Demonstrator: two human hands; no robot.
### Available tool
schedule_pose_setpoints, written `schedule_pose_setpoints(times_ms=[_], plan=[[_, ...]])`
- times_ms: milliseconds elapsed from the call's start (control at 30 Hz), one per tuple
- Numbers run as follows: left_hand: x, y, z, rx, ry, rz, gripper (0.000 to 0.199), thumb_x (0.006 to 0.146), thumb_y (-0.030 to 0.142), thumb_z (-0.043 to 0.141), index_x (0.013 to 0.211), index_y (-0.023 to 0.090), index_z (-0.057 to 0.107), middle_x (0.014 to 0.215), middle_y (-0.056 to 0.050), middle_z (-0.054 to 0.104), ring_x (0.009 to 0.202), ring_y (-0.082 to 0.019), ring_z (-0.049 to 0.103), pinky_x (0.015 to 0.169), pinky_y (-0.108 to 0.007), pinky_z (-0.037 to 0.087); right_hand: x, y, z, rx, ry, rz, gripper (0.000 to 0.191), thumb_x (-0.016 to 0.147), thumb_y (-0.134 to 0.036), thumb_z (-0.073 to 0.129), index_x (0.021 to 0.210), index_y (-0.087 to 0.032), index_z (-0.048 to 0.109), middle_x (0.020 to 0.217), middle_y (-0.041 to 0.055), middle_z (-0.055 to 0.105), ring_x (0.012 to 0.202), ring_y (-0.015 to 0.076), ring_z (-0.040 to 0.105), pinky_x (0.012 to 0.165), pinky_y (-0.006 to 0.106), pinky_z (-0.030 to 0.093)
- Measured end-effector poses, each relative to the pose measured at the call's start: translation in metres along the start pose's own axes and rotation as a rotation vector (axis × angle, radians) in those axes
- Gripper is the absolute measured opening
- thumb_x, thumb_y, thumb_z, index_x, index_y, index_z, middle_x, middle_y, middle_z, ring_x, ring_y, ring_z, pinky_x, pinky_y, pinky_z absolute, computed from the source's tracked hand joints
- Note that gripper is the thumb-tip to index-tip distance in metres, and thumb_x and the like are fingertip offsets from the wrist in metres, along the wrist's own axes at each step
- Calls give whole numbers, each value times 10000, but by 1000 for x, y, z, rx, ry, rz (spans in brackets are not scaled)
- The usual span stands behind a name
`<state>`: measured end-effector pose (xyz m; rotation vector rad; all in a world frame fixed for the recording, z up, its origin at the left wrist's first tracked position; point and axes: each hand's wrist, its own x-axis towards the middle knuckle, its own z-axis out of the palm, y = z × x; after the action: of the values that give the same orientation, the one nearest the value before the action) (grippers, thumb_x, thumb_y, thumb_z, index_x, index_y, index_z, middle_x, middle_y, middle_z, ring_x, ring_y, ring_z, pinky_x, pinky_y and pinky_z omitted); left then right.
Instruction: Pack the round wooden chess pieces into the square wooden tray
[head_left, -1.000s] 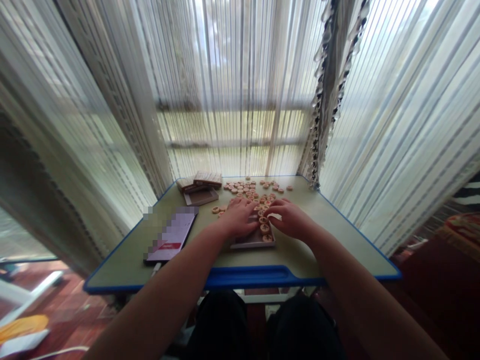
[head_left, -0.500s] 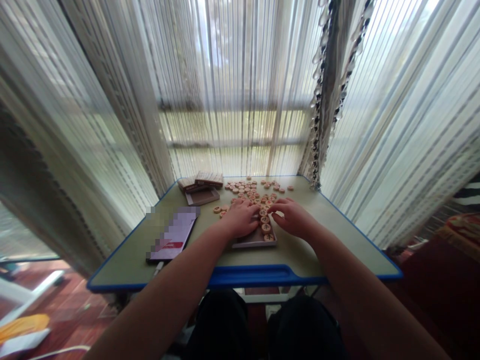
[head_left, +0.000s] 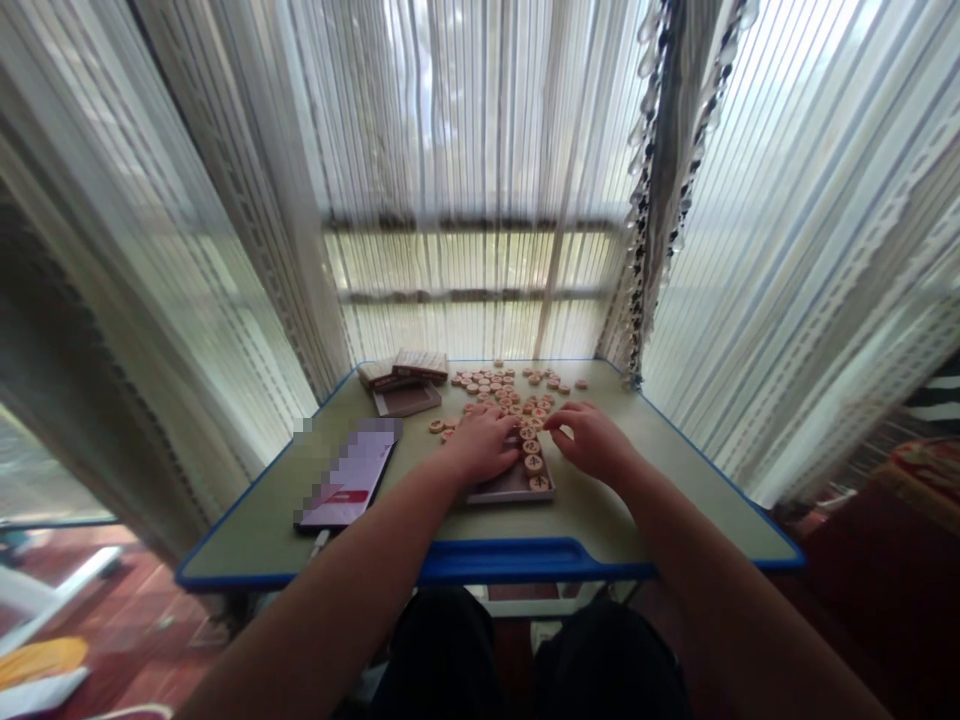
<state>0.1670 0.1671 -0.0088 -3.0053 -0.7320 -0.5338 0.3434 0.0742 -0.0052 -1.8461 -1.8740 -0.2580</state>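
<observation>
A shallow box tray (head_left: 510, 495) lies near the table's front edge, with a column of round wooden pieces (head_left: 533, 464) along its right side. My left hand (head_left: 484, 443) rests over the tray's left part, its fingers at the upper end of the column and hiding part of the tray. My right hand (head_left: 589, 435) is just right of the tray, fingers curled, thumb and fingertips near the top piece of the column. Whether either hand grips a piece is too small to tell. Many loose round pieces (head_left: 486, 384) are scattered beyond the hands.
On the green table (head_left: 675, 520) with a blue rim, a phone (head_left: 352, 478) with a cable lies at the left. Behind it are an open box part (head_left: 409, 399) and a stacked box (head_left: 421, 364). Curtains (head_left: 480, 150) hang past the far edge.
The view has tilted slightly, so the table sits a little lower. My right fingertips have shifted slightly beside the column. My left hand stays over the tray.
</observation>
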Motion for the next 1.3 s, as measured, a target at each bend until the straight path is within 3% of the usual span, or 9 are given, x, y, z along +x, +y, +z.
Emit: schedule_pose_setpoints(times_ms=[233, 367, 500, 633, 833, 967, 1167, 1300], plan=[[5, -4, 2, -175, 116, -106, 352, 684, 257, 550, 1024, 200, 621, 1026, -55, 615, 973, -217, 528, 883, -332, 416, -1, 0, 0, -117, 28, 203, 292, 773, -207, 452, 1000, -191, 635, 996, 66, 639, 950, 222, 523, 874, 331, 375], [9, -15, 7, -320, 254, -219, 227, 715, 192, 484, 869, 167, 648, 913, -49, 650, 893, -181, 572, 835, -301, 447, -5, 9, 11, -187, -68, 347, 411, 814, -285, 423, 1170, -128, 553, 1162, 157, 562, 1072, 288, 477, 916, 409, 335], [10, -20, 12, -397, 310, -276, 188, 707, 180, 482, 780, 172, 655, 816, -30, 663, 800, -164, 593, 763, -286, 466, -6, 20, 29, -204, -182, 309, 474, 863, -313, 356, 1234, -57, 502, 1264, 220, 477, 1186, 314, 399, 979, 447, 276], [11, -20, 14, -424, 351, -286, 189, 715, 176, 466, 740, 179, 654, 784, -19, 665, 769, -152, 591, 740, -270, 454, -4, 22, 40, -214, -175, 276, 478, 890, -324, 320, 1265, -69, 471, 1321, 217, 423, 1249, 305, 328, 997, 482, 247], [14, -23, 19, -438, 403, -262, 177, 723, 190, 464, 726, 174, 640, 752, -20, 650, 721, -145, 572, 704, -261, 428, -5, 10, 37, -201, -177, 254, 460, 912, -379, 270, 1276, -178, 466, 1359, 133, 406, 1256, 262, 317, 1012, 455, 232], [14, -21, 18, -461, 425, -259, 191, 772, 227, 436, 753, 170, 617, 753, -21, 634, 722, -138, 561, 691, -248, 414, -1, 13, 31, -164, -219, 265, 486, 893, -433, 301, 1275, -178, 459, 1359, 124, 400, 1256, 254, 315, 1022, 423, 228], [13, -15, 12, -453, 411, -279, 308, 856, 351, 357, 727, 172, 571, 691, -14, 586, 668, -133, 537, 636, -239, 390, 24, 26, 34, -71, -209, 244, 489, 860, -336, 384, 1280, -89, 437, 1298, 141, 467, 1217, 242, 371, 1027, 353, 244], [14, -14, 12, -434, 423, -294, 297, 855, 341, 368, 701, 174, 559, 669, -6, 569, 661, -131, 527, 635, -240, 380, 36, 30, 43, 31, -86, 285, 404, 832, -278, 433, 1180, -97, 528, 1196, 134, 554, 1150, 228, 447, 994, 346, 301]])
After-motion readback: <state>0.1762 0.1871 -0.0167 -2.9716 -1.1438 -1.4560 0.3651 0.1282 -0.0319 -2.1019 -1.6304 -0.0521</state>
